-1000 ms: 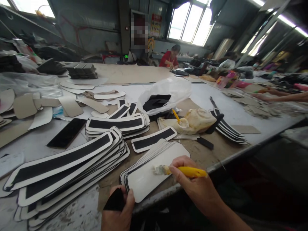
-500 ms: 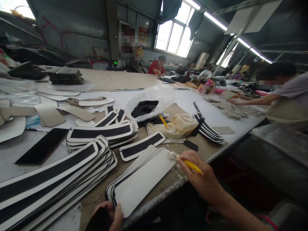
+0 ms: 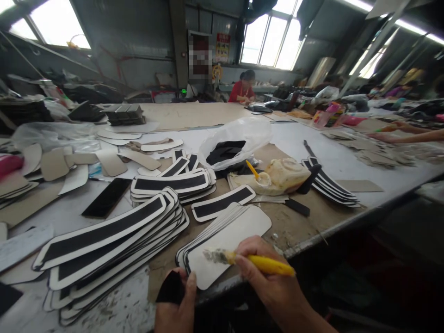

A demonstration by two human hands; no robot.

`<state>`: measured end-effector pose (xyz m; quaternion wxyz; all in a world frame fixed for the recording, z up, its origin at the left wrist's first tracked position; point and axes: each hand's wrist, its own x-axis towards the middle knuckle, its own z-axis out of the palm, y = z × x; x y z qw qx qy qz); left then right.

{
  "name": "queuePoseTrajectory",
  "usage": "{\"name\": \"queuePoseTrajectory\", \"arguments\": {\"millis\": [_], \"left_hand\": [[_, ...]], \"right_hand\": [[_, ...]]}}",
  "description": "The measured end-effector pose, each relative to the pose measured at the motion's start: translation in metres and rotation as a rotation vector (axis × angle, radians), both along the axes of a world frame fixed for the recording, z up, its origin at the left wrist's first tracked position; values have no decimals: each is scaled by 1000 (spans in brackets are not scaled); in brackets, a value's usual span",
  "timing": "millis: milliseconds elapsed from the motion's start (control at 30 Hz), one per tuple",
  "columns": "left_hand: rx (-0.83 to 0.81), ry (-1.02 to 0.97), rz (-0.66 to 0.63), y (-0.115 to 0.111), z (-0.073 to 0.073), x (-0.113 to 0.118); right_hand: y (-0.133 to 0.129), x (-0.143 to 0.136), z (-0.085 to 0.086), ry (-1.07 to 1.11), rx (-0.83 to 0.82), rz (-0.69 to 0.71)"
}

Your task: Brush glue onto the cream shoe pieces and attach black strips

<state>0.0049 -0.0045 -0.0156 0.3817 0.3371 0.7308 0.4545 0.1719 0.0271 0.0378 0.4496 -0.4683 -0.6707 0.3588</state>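
The top white piece [image 3: 227,243] is long and flat with round corners, smooth and plain. It lies on a small stack of the same pieces, near the front edge of the table [image 3: 347,166]. The pieces under it show thin black edges.

The right hand [image 3: 274,282] is closed around a yellow brush [image 3: 251,261]. The handle is smooth yellow plastic. The bristles are stiff, clumpy and grey-white, and they rest on the near end of the white piece.

The left hand [image 3: 175,307] is at the stack's near corner. Its fingers pinch a small black piece [image 3: 169,289] that looks soft and dull, like cloth or foam.

To the left is a big fanned pile of curved strips [image 3: 111,245]. Each one is white with a wide black band down the middle. More strips [image 3: 173,182] sit behind it. One single strip [image 3: 222,202] lies just past the stack.

Further back there is a lumpy cream-coloured blob [image 3: 284,175] with another yellow brush [image 3: 252,169] stuck in it. A crinkly see-through bag [image 3: 239,138] holds something black. The table top is brown and stained near the stack.
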Motion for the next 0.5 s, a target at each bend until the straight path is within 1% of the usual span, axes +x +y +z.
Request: {"name": "queuePoseTrajectory", "arguments": {"millis": [67,100,133,167,200,267,300,333,367,467,500], "left_hand": [[0,9,-1,0,-3,-1],[-8,9,6,0,-5,-1],[-17,2,14,0,-7,-1],[-27,-6,25,0,-8,-1],[-30,-8,37,0,-10,0],[-26,18,62,1,-11,1],[-25,47,69,1,-11,1],[-23,75,72,2,-10,2],[-16,99,72,2,-9,2],[49,150,53,4,-6,1],[77,165,47,5,-6,0]], "right_hand": [[6,-10,-1,110,-222,-3],[9,-12,-2,133,-306,4],[13,-12,-4,127,-344,6],[16,-10,-6,94,-328,-5],[19,-6,-8,43,-261,-31],[21,2,-8,-59,-68,-87],[20,5,-8,-91,1,-105],[18,7,-7,-104,27,-113],[16,9,-6,-100,10,-106],[14,11,-6,-78,-125,-45],[16,14,-8,-89,-132,-42]]}}
